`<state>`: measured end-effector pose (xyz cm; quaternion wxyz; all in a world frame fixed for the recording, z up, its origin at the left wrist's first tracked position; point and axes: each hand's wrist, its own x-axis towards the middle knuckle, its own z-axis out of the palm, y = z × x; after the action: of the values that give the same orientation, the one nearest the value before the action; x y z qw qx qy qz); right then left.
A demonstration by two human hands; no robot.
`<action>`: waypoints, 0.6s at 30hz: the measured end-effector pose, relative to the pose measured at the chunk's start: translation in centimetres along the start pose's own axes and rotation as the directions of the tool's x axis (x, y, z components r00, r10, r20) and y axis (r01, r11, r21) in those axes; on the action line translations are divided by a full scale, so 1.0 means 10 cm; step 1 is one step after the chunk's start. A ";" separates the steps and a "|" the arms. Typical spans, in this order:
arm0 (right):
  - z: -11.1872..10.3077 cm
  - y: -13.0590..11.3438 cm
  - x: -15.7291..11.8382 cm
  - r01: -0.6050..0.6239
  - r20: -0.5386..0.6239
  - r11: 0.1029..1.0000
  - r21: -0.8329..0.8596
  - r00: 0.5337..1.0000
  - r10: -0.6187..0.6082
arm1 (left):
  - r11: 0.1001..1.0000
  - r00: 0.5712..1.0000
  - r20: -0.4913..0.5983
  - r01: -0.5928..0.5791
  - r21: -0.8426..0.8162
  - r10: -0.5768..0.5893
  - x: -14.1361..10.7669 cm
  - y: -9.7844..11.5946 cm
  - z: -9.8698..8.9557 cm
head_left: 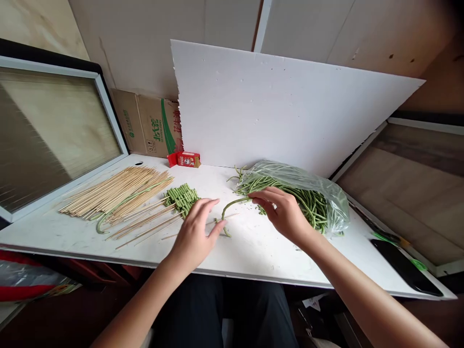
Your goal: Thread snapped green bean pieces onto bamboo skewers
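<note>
A long green bean (235,200) arches over the table, its right end pinched between the thumb and fingers of my right hand (281,208). My left hand (197,232) is open at the bean's other end, thumb and fingertips spread apart around it; whether they touch it I cannot tell. Below lie a short bean piece (226,232) and a thin wooden skewer (174,236), partly covered by my left hand. Left of that hand is a stack of bean pieces threaded on skewers (181,197). Behind my right hand, more long beans (308,203) spill from a clear plastic bag (333,198).
A large pile of bare skewers (116,191) covers the table's left side, with a long bean (103,222) across it. A small red box (188,159) stands at the back before a cardboard carton (148,125). A white board (290,106) leans behind. A black phone (406,266) lies far right.
</note>
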<state>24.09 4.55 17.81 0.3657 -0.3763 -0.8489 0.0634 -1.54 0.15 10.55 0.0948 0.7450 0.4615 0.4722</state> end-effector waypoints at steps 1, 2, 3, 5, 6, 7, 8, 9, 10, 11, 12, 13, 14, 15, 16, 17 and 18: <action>0.03 -0.04 -0.01 0.018 -0.003 1.000 0.022 1.000 -0.018 | 0.999 1.000 -0.006 -0.015 -0.033 0.015 0.06 0.07 0.05; 0.07 -0.08 -0.02 0.032 0.002 0.998 0.045 0.999 -0.032 | 0.997 0.999 -0.007 -0.032 -0.075 0.031 0.12 0.12 0.11; 0.09 -0.11 -0.03 0.038 0.010 0.997 0.073 0.999 -0.039 | 0.991 0.999 0.003 -0.046 -0.125 0.047 0.17 0.16 0.17; 0.13 -0.15 -0.07 0.004 0.039 0.990 0.142 0.999 -0.010 | 0.978 0.995 0.046 -0.075 -0.192 0.085 0.24 0.20 0.27; 0.14 -0.15 -0.09 -0.037 0.065 0.982 0.184 0.998 0.025 | 0.974 0.993 0.065 -0.080 -0.211 0.095 0.25 0.21 0.31; 0.14 -0.14 -0.11 -0.090 0.098 0.971 0.223 0.993 0.070 | 0.972 0.993 0.078 -0.070 -0.224 0.089 0.26 0.20 0.34; 0.13 -0.12 -0.14 -0.146 0.132 0.956 0.253 0.985 0.115 | 0.971 0.994 0.082 -0.047 -0.233 0.067 0.26 0.19 0.36; 0.10 -0.08 -0.18 -0.194 0.165 0.943 0.271 0.974 0.153 | 0.970 0.996 0.081 -0.009 -0.241 0.029 0.24 0.17 0.37; 0.08 -0.04 -0.22 -0.231 0.192 0.933 0.278 0.964 0.181 | 0.968 0.997 0.069 0.036 -0.249 -0.020 0.22 0.14 0.37; 0.04 0.01 -0.26 -0.257 0.205 0.926 0.276 0.957 0.204 | 0.963 0.996 0.059 0.076 -0.257 -0.063 0.20 0.10 0.37; 0.01 0.07 -0.31 -0.275 0.204 0.923 0.268 0.953 0.225 | 0.958 0.994 0.056 0.107 -0.267 -0.096 0.18 0.06 0.36; -0.02 0.12 -0.36 -0.292 0.196 0.921 0.259 0.949 0.246 | 0.951 0.992 0.046 0.128 -0.280 -0.120 0.15 0.01 0.35; -0.05 0.17 -0.41 -0.307 0.186 0.919 0.247 0.946 0.265 | 0.946 0.990 0.042 0.144 -0.290 -0.138 0.13 -0.04 0.35; -0.08 0.22 -0.46 -0.320 0.178 0.919 0.229 0.942 0.284 | 0.943 0.987 0.042 0.159 -0.294 -0.153 0.10 -0.10 0.34; -0.10 0.26 -0.50 -0.335 0.170 0.919 0.208 0.938 0.303 | 0.940 0.984 0.039 0.179 -0.291 -0.175 0.08 -0.16 0.34; -0.11 0.30 -0.55 -0.349 0.164 0.918 0.190 0.933 0.321 | 0.937 0.978 0.034 0.205 -0.281 -0.204 0.06 -0.22 0.35; -0.12 0.33 -0.59 -0.366 0.160 0.913 0.182 0.927 0.340 | 0.935 0.973 0.040 0.230 -0.271 -0.228 0.04 -0.27 0.35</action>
<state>29.48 2.65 14.01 0.3319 -0.4784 -0.7766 0.2405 -0.33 3.00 7.30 0.2532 0.6679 0.4750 0.5140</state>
